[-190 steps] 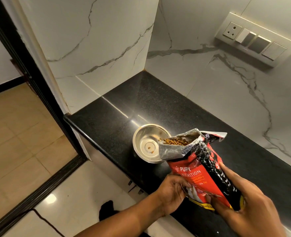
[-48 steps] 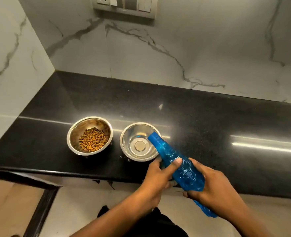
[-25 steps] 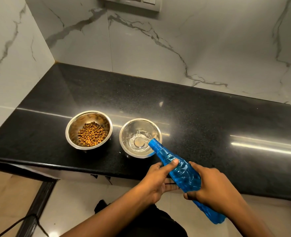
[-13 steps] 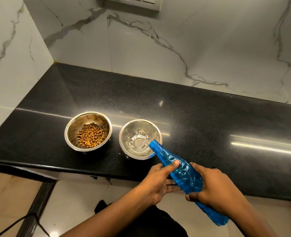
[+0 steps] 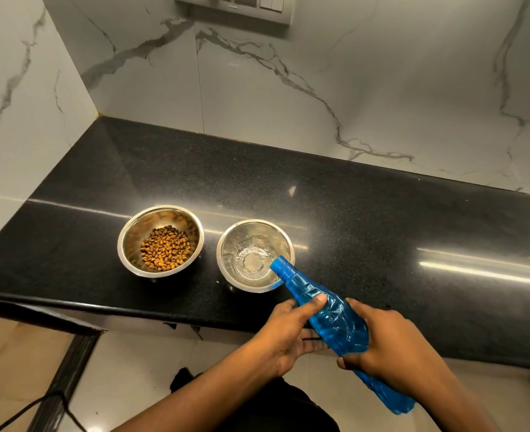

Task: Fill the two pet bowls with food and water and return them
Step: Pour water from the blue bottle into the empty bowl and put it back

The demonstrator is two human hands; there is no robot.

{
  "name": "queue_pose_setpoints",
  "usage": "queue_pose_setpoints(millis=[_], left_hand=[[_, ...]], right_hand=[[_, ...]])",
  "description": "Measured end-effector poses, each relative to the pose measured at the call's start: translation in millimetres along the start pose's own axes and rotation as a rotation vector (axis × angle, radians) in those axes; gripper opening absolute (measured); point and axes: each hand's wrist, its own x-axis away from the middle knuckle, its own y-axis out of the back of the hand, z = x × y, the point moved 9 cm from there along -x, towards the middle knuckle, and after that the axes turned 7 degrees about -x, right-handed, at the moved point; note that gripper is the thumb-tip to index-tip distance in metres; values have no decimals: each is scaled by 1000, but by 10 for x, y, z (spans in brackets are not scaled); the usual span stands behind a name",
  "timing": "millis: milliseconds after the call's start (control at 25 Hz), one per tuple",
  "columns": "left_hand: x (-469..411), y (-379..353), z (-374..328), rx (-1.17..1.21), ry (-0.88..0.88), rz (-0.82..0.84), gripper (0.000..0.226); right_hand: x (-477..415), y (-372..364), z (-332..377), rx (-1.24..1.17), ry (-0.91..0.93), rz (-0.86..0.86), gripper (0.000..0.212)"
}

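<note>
Water now pools deeper in the right bowl (image 5: 255, 255) than a second ago, while the blue bottle (image 5: 332, 319) has barely shifted. Its long axis runs from 5 o'clock to 11 o'clock, mouth over the bowl's rim. Left hand (image 5: 291, 333) braces the neck; right hand (image 5: 391, 341) is clamped around the body. Crinkled plastic looks thin and soft, so hold mid-body, gently. The kibble bowl (image 5: 160, 241) sits at 9 o'clock on the counter (image 5: 382, 229).
</note>
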Motion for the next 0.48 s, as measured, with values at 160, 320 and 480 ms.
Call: queue_pose_setpoints(millis=[160, 320, 480], left_hand=[[26, 9, -25, -9, -19, -2, 55], [102, 20, -156, -84, -113, -19, 55], [314, 16, -503, -180, -293, -58, 51]], right_hand=[[7, -39, -10, -12, 12, -13, 114], [59, -25, 10, -141, 46, -54, 107], [112, 83, 143, -375, 120, -143, 104]])
